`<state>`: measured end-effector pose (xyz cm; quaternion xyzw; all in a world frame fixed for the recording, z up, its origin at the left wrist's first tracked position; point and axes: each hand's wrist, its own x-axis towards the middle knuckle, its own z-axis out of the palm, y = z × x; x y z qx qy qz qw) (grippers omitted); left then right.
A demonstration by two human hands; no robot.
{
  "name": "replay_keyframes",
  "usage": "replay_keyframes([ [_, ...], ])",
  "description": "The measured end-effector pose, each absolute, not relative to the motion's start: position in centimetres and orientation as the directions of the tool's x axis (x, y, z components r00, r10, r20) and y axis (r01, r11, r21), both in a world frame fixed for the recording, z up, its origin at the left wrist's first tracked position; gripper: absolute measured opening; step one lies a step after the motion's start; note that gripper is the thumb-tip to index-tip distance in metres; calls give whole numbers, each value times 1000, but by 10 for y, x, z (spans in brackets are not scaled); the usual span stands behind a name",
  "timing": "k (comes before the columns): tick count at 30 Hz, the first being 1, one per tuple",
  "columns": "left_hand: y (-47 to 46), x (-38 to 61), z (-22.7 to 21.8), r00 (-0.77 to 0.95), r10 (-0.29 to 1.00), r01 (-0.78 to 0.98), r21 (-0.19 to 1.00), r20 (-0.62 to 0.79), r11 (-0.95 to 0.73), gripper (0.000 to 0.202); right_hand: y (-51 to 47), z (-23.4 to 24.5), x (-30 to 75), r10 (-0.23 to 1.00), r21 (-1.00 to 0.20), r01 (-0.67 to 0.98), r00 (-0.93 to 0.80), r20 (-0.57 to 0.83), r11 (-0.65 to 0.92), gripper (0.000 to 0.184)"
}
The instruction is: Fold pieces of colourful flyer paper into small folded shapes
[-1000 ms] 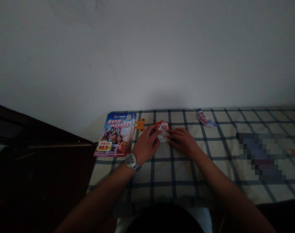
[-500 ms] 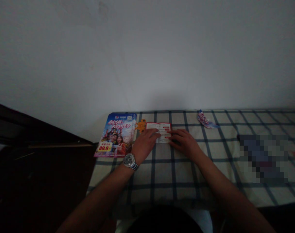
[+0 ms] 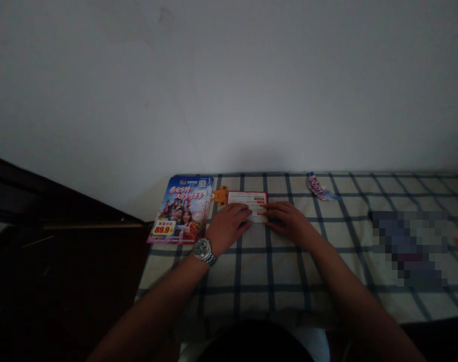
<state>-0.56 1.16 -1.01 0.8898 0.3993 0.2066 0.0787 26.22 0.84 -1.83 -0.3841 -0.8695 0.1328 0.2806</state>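
A small red-bordered white leaflet [image 3: 247, 198] lies unfolded and flat on the checked tablecloth [image 3: 259, 271]. My left hand [image 3: 226, 226], with a metal watch on its wrist, rests fingers-flat on the leaflet's left lower part. My right hand [image 3: 287, 221] presses its stretched fingers on the leaflet's right edge. Neither hand grips anything.
A stack of colourful flyers [image 3: 181, 213] lies left of my hands, with an orange bear-shaped cutout [image 3: 219, 193] beside it. A folded paper piece [image 3: 319, 187] sits at the back right near the wall. A blurred patch covers something on the right. Dark furniture stands at the left.
The leaflet, half folded with a flap raised a second ago, now lies open and flat. Both hands have settled flat on it.
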Motion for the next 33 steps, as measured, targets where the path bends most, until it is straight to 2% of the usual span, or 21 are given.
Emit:
replay_keyframes([
  [6, 11, -5, -9, 603, 737, 682, 282, 305, -675, 25, 8, -15, 264, 729, -446, 577, -564, 388, 684, 23],
  [14, 12, -5, -12, 596, 741, 678, 302, 310, -671, 27, 8, -17, 260, 742, -482, 564, -502, 445, 670, 16],
  [23, 12, -3, -18, 656, 678, 591, 334, 330, -734, 23, 4, -11, 260, 826, -509, 652, -417, 378, 562, 16],
  [33, 9, -3, -12, 681, 652, 566, 327, 332, -757, 27, 7, -6, 271, 832, -631, 552, -446, 329, 545, 24],
])
